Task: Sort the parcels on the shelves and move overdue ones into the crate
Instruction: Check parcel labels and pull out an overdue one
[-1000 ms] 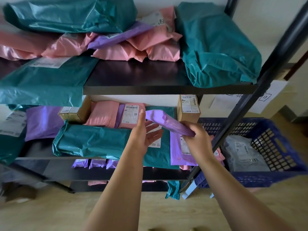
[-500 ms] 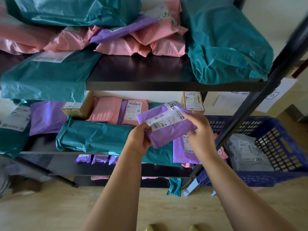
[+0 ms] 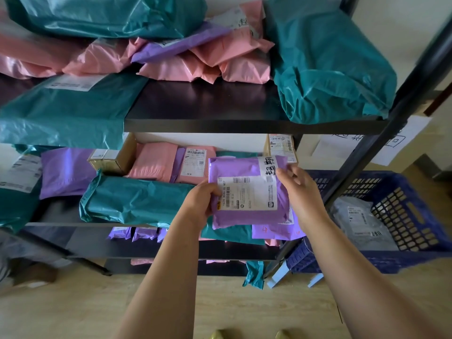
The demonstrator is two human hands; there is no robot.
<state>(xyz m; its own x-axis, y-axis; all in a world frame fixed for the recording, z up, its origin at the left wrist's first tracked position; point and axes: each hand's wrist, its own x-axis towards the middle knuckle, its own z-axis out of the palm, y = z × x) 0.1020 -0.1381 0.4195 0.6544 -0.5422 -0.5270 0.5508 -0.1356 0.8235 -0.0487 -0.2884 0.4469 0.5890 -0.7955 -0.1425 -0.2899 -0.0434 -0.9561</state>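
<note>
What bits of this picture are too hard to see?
All head view:
- Label print on the purple parcel: too small to read, and the left hand covers its edge.
- Wall sign: the shelf post crosses its writing.
- Blue crate: cut off by the right edge.
- Lowest-shelf parcels: mostly hidden under the shelf above.
</note>
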